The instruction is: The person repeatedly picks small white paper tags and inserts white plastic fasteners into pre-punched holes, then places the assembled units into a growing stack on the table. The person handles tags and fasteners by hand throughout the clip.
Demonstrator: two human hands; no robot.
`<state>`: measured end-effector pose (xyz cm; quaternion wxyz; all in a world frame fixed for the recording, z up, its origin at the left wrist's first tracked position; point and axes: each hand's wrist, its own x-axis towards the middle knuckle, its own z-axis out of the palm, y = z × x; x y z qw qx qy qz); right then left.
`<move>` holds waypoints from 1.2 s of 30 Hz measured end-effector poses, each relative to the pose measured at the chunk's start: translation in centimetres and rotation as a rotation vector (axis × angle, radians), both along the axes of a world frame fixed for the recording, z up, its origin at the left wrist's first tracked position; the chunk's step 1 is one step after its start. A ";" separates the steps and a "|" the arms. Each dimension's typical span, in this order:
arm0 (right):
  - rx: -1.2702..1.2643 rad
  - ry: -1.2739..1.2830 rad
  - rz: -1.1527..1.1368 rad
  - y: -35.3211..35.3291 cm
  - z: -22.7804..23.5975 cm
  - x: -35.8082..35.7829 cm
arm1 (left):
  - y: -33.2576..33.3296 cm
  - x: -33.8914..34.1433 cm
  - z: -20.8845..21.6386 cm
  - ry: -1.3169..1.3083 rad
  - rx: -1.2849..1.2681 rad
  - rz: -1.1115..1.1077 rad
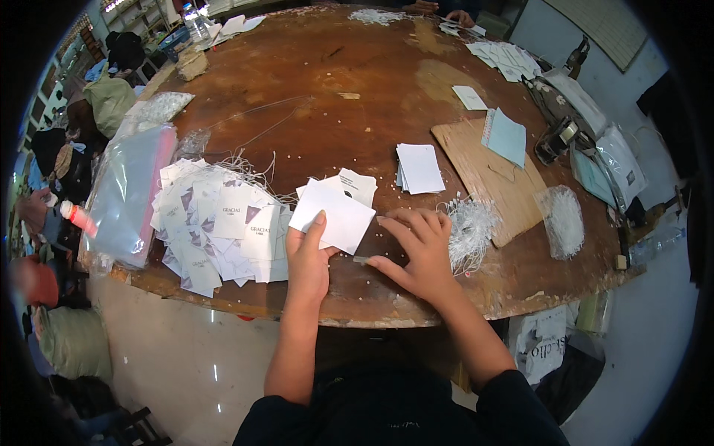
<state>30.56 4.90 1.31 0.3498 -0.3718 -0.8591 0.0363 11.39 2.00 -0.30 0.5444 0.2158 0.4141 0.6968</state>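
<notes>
My left hand [308, 262] is closed on a few white cards [335, 215], fanned slightly, with the thumb across the top one. Just to their right hovers my right hand [418, 249], its thumb and fingers apart and nothing clearly between them. A heap of printed tags [212, 219] with white strings spreads over the table left of my left hand. Beyond my right hand sits a neat stack of blank white cards [421, 168]. Close to the right hand's outer side lies a tangled bundle of white string loops [468, 236].
Clear plastic bags [134, 193] lie at the table's left edge beside a red-and-white bottle [78, 217]. To the right are a wooden board [476, 167], a light-blue card [507, 136] and a bag of white strings [562, 223]. Another person's hands [460, 18] work at the far edge.
</notes>
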 end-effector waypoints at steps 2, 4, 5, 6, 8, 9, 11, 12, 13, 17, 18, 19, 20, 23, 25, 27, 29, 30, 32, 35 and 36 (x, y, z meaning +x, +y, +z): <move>-0.060 0.024 0.014 -0.1 -0.2 1.4 | 0.0 0.0 0.0 0.005 -0.004 -0.001; -0.064 0.070 -0.090 0.5 -0.3 2.3 | 0.0 0.2 0.0 0.016 0.002 -0.017; -0.111 0.120 -0.127 0.9 -0.2 2.7 | 0.0 0.3 0.1 0.029 -0.025 -0.026; -0.186 0.182 -0.181 1.1 -0.2 2.9 | -0.1 0.5 0.1 0.045 -0.052 -0.033; -0.260 0.271 -0.126 1.2 -0.1 2.7 | -0.5 0.9 0.1 0.067 -0.070 -0.069; -0.394 0.348 -0.102 1.0 -0.1 2.3 | -0.7 1.3 0.0 0.071 -0.058 -0.097; -0.638 0.496 0.010 0.8 -0.3 1.1 | -1.0 1.9 -0.2 0.065 -0.029 -0.168; -0.734 0.568 0.048 0.5 -0.4 0.4 | -1.1 2.1 -0.3 0.078 -0.024 -0.168; -0.707 0.501 0.016 0.4 -0.6 -0.2 | -1.3 2.2 -0.3 0.084 -0.027 -0.171; -0.793 0.458 -0.046 -0.2 -1.2 -1.6 | -1.9 2.5 -0.6 0.087 -0.005 -0.121; -0.787 0.484 -0.022 -0.3 -1.4 -1.7 | -2.0 2.5 -0.7 0.083 0.016 -0.106; -0.801 0.498 -0.021 -0.5 -1.5 -1.7 | -2.1 2.5 -0.8 0.078 0.001 -0.097; -0.816 0.514 -0.024 -0.6 -1.7 -1.8 | -2.2 2.5 -1.0 0.065 0.002 -0.092; -0.780 0.463 -0.032 -0.7 -1.9 -1.5 | -2.3 2.7 -1.5 0.075 0.016 -0.083; -0.806 0.485 -0.036 -0.8 -2.0 -1.5 | -2.2 2.7 -1.7 0.090 0.024 -0.082; -0.797 0.499 -0.038 -0.9 -2.0 -1.6 | -2.1 2.7 -1.8 0.097 0.022 -0.083; -0.795 0.504 -0.039 -0.9 -2.0 -1.6 | -2.1 2.7 -1.9 0.101 0.010 -0.081; -0.783 0.507 -0.035 -0.9 -2.0 -1.6 | -2.2 2.7 -1.9 0.104 0.003 -0.080; -0.793 0.510 -0.030 -0.9 -1.9 -1.6 | -2.1 2.7 -2.0 0.104 0.002 -0.078; -0.794 0.500 -0.035 -0.9 -1.7 -1.6 | -2.2 2.6 -2.0 0.108 -0.006 -0.102; -0.778 0.486 -0.036 -0.9 -1.7 -1.6 | -2.2 2.5 -2.0 0.105 -0.017 -0.114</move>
